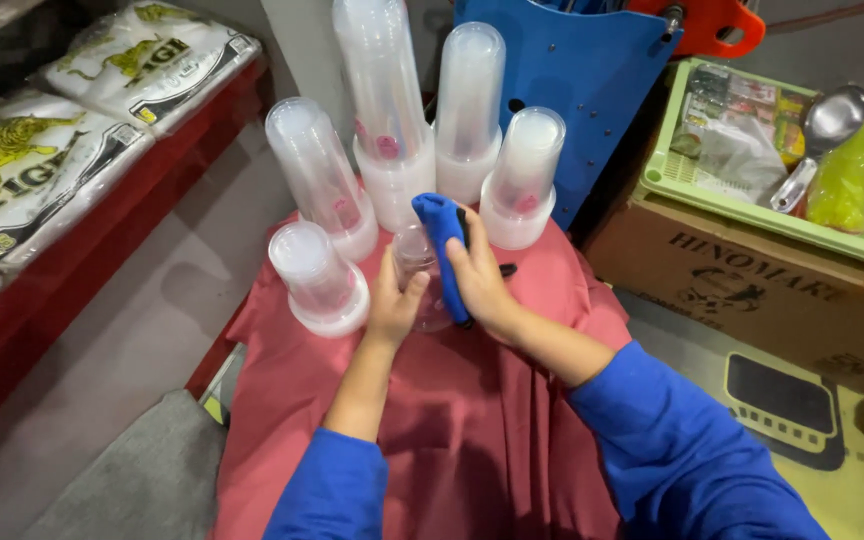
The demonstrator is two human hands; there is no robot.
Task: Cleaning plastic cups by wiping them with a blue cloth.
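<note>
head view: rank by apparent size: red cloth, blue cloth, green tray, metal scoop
1. red cloth, covers most of the lower frame.
2. green tray, partly cut off at the right edge.
3. and 4. blue cloth and metal scoop look alike; the cloth is bunched under the right hand, so unsure.

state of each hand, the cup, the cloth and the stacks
left hand: gripping the clear plastic cup
clear plastic cup: held above the red cloth cover
right hand: pressing the blue cloth to the cup
clear cup stacks: upside down, upright
</note>
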